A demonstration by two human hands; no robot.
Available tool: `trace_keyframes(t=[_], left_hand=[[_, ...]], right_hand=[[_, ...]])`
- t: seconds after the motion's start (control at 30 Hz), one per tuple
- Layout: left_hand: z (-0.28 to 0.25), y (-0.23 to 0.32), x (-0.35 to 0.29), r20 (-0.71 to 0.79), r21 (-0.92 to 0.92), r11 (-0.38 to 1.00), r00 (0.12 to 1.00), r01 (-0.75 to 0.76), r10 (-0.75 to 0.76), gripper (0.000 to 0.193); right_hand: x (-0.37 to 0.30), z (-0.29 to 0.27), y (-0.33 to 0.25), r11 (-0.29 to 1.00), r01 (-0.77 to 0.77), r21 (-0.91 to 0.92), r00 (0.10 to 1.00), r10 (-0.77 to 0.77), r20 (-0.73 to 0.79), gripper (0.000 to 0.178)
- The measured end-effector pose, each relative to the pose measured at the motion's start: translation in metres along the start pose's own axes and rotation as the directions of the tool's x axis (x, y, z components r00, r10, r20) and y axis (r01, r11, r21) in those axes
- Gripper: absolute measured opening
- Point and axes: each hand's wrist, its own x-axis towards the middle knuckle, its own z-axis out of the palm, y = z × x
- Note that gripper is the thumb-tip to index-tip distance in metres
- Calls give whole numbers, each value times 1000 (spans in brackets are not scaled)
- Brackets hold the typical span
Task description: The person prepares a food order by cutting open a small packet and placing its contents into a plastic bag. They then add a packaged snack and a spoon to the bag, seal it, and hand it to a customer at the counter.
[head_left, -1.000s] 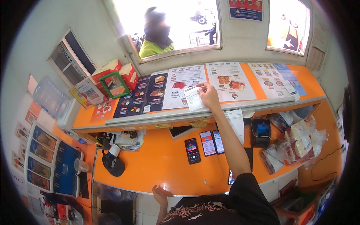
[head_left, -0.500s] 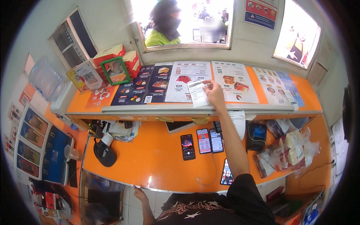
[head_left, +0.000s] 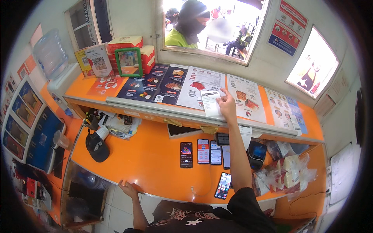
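My right hand [head_left: 228,105] is stretched over the raised orange counter, its fingers pinching the edge of a white printed receipt [head_left: 211,104]. The receipt lies over the menu sheets [head_left: 199,81], though I cannot tell if it touches them. At the lower desk's front edge is my left hand [head_left: 128,189], empty, with its fingers apart. Several phones lie on the desk between my arms: a phone with a dark lit screen [head_left: 186,155], a phone with a red and white screen [head_left: 203,151], and a phone nearer me [head_left: 223,185]. My right forearm partly covers another paper slip [head_left: 244,136].
A black cap [head_left: 97,146] lies on the left of the orange desk [head_left: 143,155]. A black card terminal or small printer [head_left: 257,154] and plastic-wrapped packets [head_left: 287,174] are at right. Beyond the counter, a person in a dark head covering [head_left: 190,23] stands at the window.
The whole view has shifted and tilted. My left hand's fingers have spread at the desk edge. My right hand keeps hold of the receipt over the counter.
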Motion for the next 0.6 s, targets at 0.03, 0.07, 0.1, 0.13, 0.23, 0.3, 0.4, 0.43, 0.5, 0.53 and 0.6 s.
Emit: trace_keyframes(t=[0.03,0.07,0.1,0.13,0.23,0.3,0.4,0.43,0.5,0.53,0.6], left_hand=[[6,4,1,-58,71,994,994,-86,91,28],[13,14,-2,-13,65,997,999,-37,38,28],[16,25,-5,33,60,998,999,12,-14,28],[16,30,-8,67,60,996,996,59,-63,27],[25,-2,-8,116,140,982,987,-129,113,26],[29,1,-14,141,189,976,986,-111,85,25],[31,5,-18,140,192,975,987,-109,82,24],[28,1,-15,133,189,975,987,-115,90,24],[26,-7,-14,114,159,981,989,-111,94,24],[28,-8,-13,108,139,984,989,-112,98,23],[30,-11,-15,103,161,982,992,-94,78,24]], right_hand=[[2,1,3,1000,9,-30,1000,-9,8,50],[3,-1,4,997,17,-69,1000,-16,13,50],[3,-4,6,997,26,-77,1000,-25,6,50],[3,-2,6,997,37,-74,999,-36,8,50],[5,7,10,996,65,-53,998,-64,11,49],[8,3,17,992,62,-111,998,-63,1,49],[10,0,22,993,38,-110,999,-34,33,50],[8,2,20,992,33,-119,998,-27,48,48],[5,4,15,992,3,-129,998,6,68,47],[5,4,11,991,-10,-136,997,20,72,47],[6,3,17,992,24,-121,997,-16,74,44]])
